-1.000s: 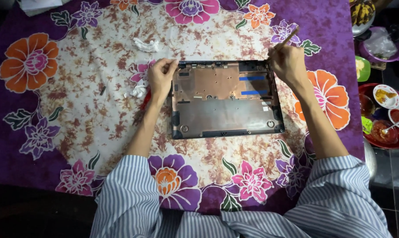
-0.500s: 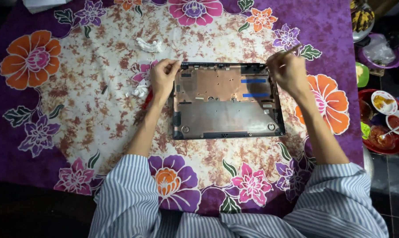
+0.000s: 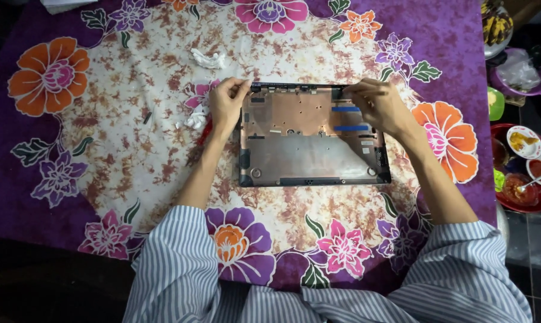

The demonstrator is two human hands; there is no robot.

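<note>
A surface covered by a purple cloth with large printed flowers and a pale mottled centre [image 3: 121, 149] carries everything; on it lies a flat rectangular grey laptop shell, inner side up [image 3: 315, 157]; crumpled white paper scraps [image 3: 208, 58] lie near its far left; a small dark stick-like piece [image 3: 147, 118] lies well apart, further left.

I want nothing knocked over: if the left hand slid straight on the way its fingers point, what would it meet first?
The left hand points right along the open grey laptop base's far edge; it would likely meet the right hand first.
</note>
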